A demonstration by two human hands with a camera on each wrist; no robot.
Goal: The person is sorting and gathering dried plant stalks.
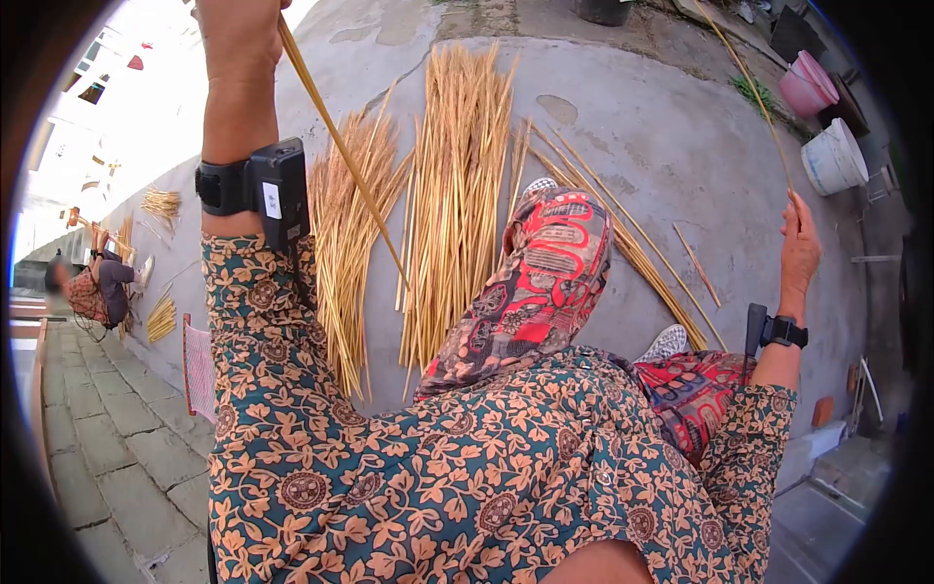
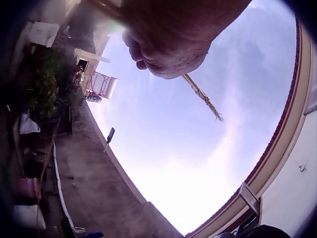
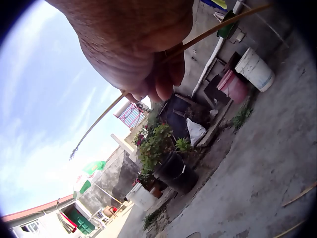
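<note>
The left hand (image 1: pixel 238 29), raised at the top left of the head view, grips yellow stalks (image 1: pixel 341 146) that slant down toward the bundles. In the left wrist view its fingers curl round them, and a seed head (image 2: pixel 210 105) sticks out beyond the hand (image 2: pixel 171 37). Out at the right, the right hand (image 1: pixel 800 248) holds a single long thin stalk (image 1: pixel 754 92). The right wrist view shows that hand (image 3: pixel 133 49) with curled fingers round the stalk (image 3: pixel 101 116). Two large bundles of stalks (image 1: pixel 457 204) (image 1: pixel 355 243) lie on the concrete between the hands.
More loose stalks (image 1: pixel 632 248) lie by the person's right foot. A pink bucket (image 1: pixel 808 86) and a white bucket (image 1: pixel 834 159) stand at the upper right. At the far left another person (image 1: pixel 92 292) sits near small stalk piles (image 1: pixel 161 318). A potted plant (image 3: pixel 156 146) stands by the wall.
</note>
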